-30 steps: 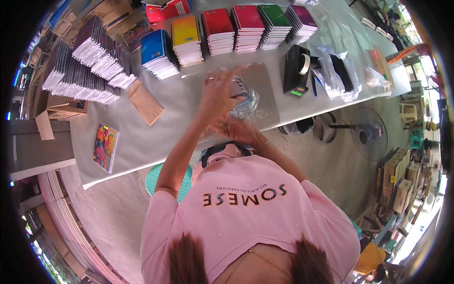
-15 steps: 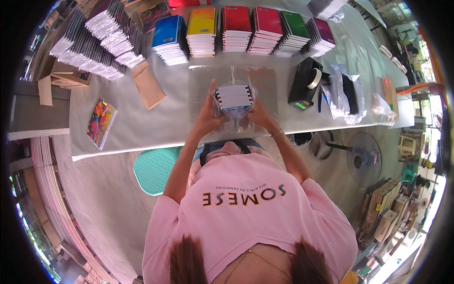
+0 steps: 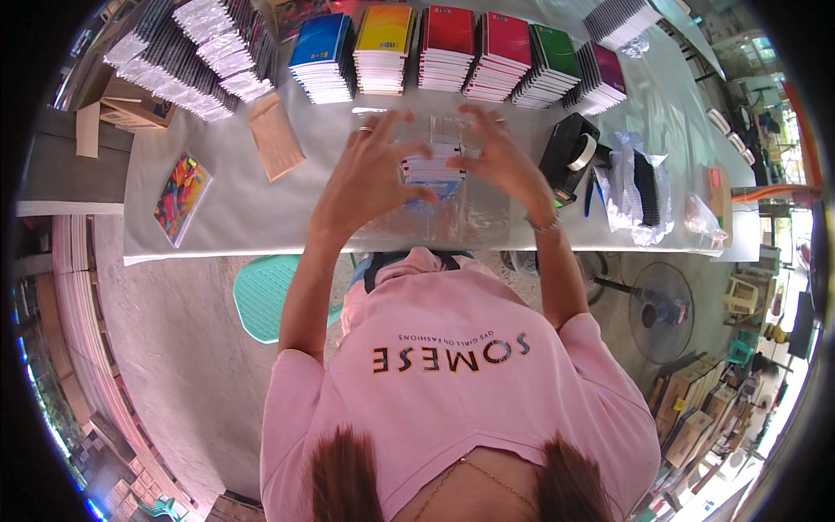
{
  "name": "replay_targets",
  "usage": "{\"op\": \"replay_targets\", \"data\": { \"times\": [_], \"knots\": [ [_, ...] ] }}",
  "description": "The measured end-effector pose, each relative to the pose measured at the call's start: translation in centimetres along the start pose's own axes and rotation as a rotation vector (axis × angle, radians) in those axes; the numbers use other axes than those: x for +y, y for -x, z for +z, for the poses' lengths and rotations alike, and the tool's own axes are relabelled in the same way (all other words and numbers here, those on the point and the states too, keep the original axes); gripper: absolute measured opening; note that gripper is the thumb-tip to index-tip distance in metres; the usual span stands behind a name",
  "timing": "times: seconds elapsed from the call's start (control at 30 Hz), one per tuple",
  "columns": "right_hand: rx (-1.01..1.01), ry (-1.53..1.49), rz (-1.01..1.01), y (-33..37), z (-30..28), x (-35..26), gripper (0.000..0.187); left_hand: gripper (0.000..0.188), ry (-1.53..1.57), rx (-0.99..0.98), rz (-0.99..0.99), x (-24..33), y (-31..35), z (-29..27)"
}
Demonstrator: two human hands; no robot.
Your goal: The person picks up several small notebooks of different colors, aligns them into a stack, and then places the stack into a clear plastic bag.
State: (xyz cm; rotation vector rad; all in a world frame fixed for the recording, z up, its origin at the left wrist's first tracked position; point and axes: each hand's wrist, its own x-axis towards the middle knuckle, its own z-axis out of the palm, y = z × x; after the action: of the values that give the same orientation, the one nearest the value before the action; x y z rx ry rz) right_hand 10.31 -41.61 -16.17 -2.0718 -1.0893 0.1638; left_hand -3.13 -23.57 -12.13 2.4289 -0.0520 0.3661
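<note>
A small stack of notebooks with white page edges and a blue cover lies on the table inside a clear plastic bag. My left hand hovers by its left side, fingers spread and curved. On the other side my right hand is also open, fingers apart, above the plastic. Neither hand holds anything. Parts of the bag are hidden under my hands and wrists.
Beyond my hands stand stacks of spiral notebooks in blue, yellow, red and other colours. A black tape dispenser is to the right, near plastic-wrapped black coils. A brown envelope and a colourful notebook lie left.
Both hands have let go of the bagged notebook stack and spread their fingers, moving up and forward over it. The stack now rests on the table between them.
</note>
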Motion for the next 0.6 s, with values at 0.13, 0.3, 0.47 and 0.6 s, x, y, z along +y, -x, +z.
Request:
{"op": "replay_targets", "data": {
  "times": [0.13,0.3,0.47,0.6],
  "knots": [
    [-0.152,-0.13,0.254,-1.0,-1.5,-3.5,0.04,0.033,0.072,-0.039,-0.071,-1.0,0.5,-0.1],
    [-0.308,-0.298,0.282,-0.2,-6.1,-3.1,0.064,0.086,0.229,0.022,-0.141,-2.4,2.6,-0.8],
    [-0.272,-0.556,0.14,4.1,4.5,7.5,0.077,0.106,0.49,0.078,-0.275,-8.1,5.5,10.5],
    [-0.115,-0.78,0.377,7.3,11.8,10.7,0.079,0.109,1.021,0.095,-0.381,-8.5,4.9,14.8]
  ]
}}
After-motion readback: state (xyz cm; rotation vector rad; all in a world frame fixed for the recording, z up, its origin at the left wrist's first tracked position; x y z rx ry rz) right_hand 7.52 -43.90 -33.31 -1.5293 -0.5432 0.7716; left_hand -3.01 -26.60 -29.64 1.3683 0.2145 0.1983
